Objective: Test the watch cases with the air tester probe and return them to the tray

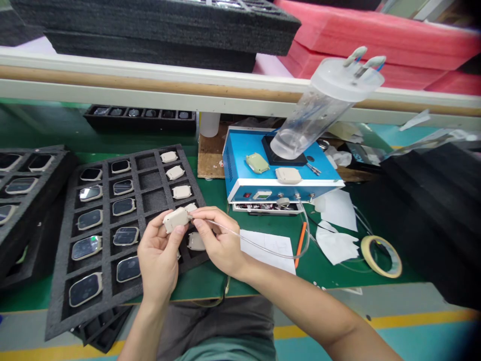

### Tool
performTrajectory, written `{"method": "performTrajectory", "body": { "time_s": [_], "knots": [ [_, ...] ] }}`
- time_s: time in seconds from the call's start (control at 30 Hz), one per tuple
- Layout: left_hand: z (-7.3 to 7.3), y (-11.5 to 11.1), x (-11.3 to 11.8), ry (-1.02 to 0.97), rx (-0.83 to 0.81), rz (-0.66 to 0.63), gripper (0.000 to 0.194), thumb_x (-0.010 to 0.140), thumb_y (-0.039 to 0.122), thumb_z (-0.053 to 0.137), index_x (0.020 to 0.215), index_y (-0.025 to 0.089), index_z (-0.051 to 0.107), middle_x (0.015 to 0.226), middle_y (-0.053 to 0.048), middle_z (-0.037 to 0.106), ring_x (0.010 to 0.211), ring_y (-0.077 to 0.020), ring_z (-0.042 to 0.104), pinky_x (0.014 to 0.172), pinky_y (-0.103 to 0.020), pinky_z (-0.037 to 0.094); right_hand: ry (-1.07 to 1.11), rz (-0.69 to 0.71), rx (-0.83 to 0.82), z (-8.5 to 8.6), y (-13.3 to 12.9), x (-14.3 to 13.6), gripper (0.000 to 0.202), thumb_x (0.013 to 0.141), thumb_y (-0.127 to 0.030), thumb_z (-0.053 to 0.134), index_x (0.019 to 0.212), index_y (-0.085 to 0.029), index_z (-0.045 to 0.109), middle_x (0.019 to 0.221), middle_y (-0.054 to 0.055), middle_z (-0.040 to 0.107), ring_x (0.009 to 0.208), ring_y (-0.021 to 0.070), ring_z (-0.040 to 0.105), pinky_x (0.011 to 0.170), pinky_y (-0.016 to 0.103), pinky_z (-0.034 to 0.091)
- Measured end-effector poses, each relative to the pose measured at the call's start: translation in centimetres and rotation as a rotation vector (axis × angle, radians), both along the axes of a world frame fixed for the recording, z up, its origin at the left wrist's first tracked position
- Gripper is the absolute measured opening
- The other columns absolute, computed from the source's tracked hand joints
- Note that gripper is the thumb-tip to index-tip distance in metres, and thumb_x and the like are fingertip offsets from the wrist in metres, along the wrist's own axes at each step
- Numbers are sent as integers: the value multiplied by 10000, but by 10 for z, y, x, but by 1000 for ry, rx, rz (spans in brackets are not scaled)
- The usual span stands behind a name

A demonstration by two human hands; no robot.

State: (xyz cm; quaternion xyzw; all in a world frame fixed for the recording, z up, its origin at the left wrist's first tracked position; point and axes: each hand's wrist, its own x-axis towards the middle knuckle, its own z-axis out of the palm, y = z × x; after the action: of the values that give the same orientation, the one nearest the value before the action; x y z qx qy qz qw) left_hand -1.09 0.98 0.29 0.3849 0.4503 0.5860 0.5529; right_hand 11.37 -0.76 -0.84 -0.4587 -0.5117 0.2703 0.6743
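Observation:
My left hand (162, 253) holds a beige watch-shaped case (176, 219) between thumb and fingers, above the right part of a black foam tray (106, 254). Pinched in my right hand (220, 240) is the tip end of a clear thin tube (259, 246), which meets the right side of the case. The tube curves back to the front of a blue box (240, 173). Dark-faced watch pieces fill the tray's two left columns, and beige cases lie in its right column. Several compartments between them are empty.
On the blue box stand a clear cylinder (306, 120), a green case (257, 163) and a beige case (288, 175). White paper (272, 245), an orange stick (301, 243) and a tape roll (394, 263) lie to the right. A shelf edge (150, 90) crosses behind; more black trays flank both sides.

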Motion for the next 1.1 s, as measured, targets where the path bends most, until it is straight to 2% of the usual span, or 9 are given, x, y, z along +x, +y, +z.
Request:
{"method": "performTrajectory", "body": {
  "time_s": [0.2, 0.4, 0.63, 0.9, 1.0, 1.1],
  "knots": [
    [0, 0, 0, -29, -2, -3, 527, 710, 377, 985, 1135, 189, 737, 1106, -79, 797, 1016, -198, 762, 968, -285, 603, 18, 15, 16, -1, -1, 0, 120, 1011, -246, 652, 1027, -249, 771, 1071, 66, 790, 1013, 184, 764, 871, 296, 660],
    [-1, -1, -1, -3, 1, -9, 521, 729, 389, 971, 1148, 191, 732, 1128, -88, 795, 1040, -218, 762, 989, -311, 602, 6, 9, -11, -2, -1, 0, 129, 1015, -280, 645, 1023, -249, 770, 1070, 73, 788, 1014, 190, 764, 851, 298, 666],
    [-1, 0, -2, -48, 15, -14, 498, 729, 338, 979, 1141, 186, 744, 1099, -69, 805, 1001, -170, 768, 927, -231, 614, 27, 20, 29, 0, 0, 0, 132, 1002, -194, 660, 1037, -245, 776, 1072, 63, 785, 1017, 173, 761, 870, 275, 654],
    [1, -2, 1, -56, 25, -18, 453, 759, 347, 950, 1105, 183, 709, 1108, -74, 790, 997, -178, 763, 917, -263, 612, 16, 16, 37, -3, -4, 1, 131, 995, -189, 678, 1035, -258, 783, 1057, 51, 787, 1003, 176, 761, 879, 289, 652],
    [7, 3, -14, 51, 95, 21, 382, 825, 366, 876, 1074, 191, 646, 1095, -76, 761, 1021, -210, 750, 924, -322, 601, 95, -20, 0, -4, -8, 1, 88, 990, -240, 700, 1005, -248, 786, 1044, 53, 782, 989, 188, 764, 875, 314, 664],
    [13, 12, -39, 408, 238, 97, 320, 913, 297, 744, 1192, 219, 607, 1069, -56, 728, 976, -198, 711, 898, -329, 564, 206, -45, -92, -5, -8, 1, 109, 969, -318, 737, 986, -223, 788, 1015, 58, 793, 948, 195, 779, 857, 328, 679]
  ]
}}
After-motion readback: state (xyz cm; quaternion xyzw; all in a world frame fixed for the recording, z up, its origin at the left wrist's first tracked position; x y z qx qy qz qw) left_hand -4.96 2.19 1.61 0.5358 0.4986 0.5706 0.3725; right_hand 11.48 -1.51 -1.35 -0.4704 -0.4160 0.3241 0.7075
